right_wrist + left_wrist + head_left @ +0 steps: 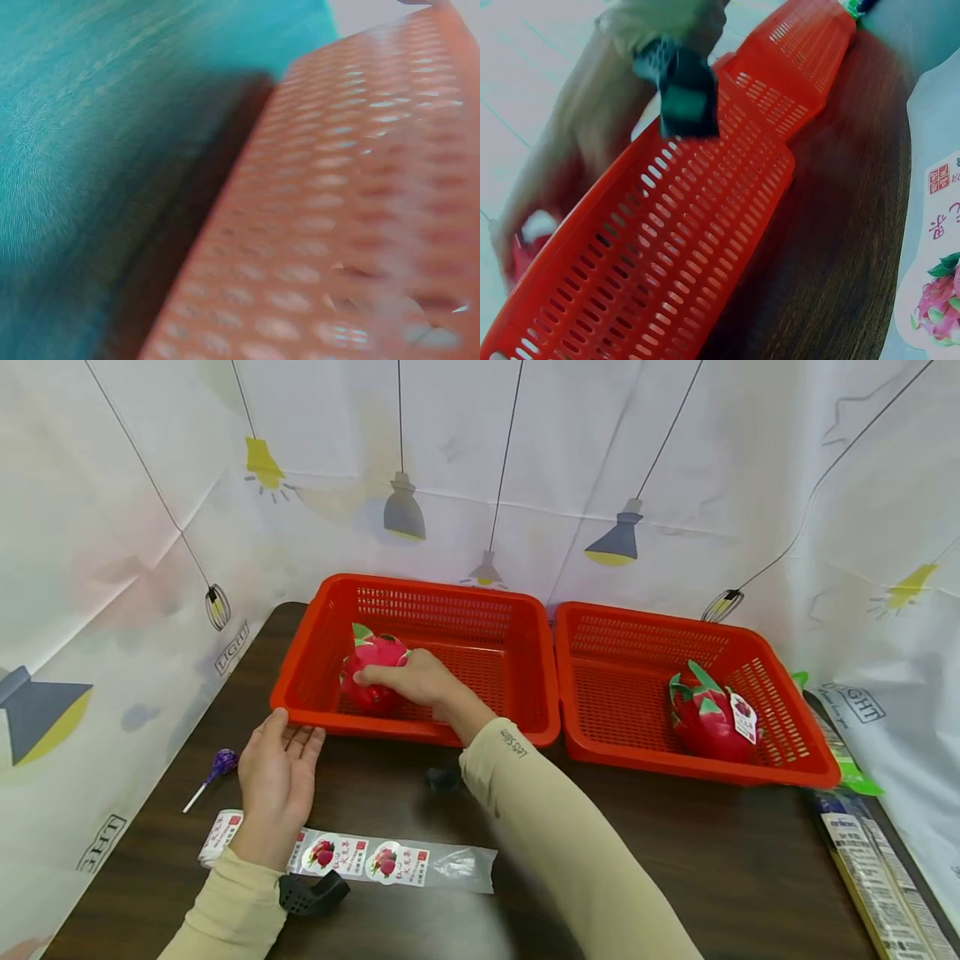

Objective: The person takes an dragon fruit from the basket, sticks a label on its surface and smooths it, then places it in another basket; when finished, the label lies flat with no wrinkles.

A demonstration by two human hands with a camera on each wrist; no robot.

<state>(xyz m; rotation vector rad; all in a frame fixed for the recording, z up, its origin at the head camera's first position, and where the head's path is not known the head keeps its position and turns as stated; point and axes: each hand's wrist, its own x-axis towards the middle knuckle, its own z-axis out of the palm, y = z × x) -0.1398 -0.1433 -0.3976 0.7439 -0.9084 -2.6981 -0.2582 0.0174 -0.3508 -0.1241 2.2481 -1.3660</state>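
Note:
In the left red plastic basket (480, 727), my right hand (420, 681) grips a dragon fruit (367, 662) from above, near the left end. Its pink skin and green leaf tips show around the fingers. My left hand (277, 768) holds the front left corner of the same basket, thumb at the rim and fingers beneath it. The left wrist view shows the basket's slotted wall (667, 247) close up. Below the left wrist runs a strip of dragon fruit labels (360, 857) unrolled on the table. The right wrist view is blurred; slotted basket wall (315, 225) fills its right side.
A second red basket (607, 752) stands alongside on the right, containing a dragon fruit (708, 722) with a white label. A purple lollipop (222, 763) lies at the left. Packaged goods (873, 868) lie along the right edge. Printed white sheeting (480, 460) hangs behind.

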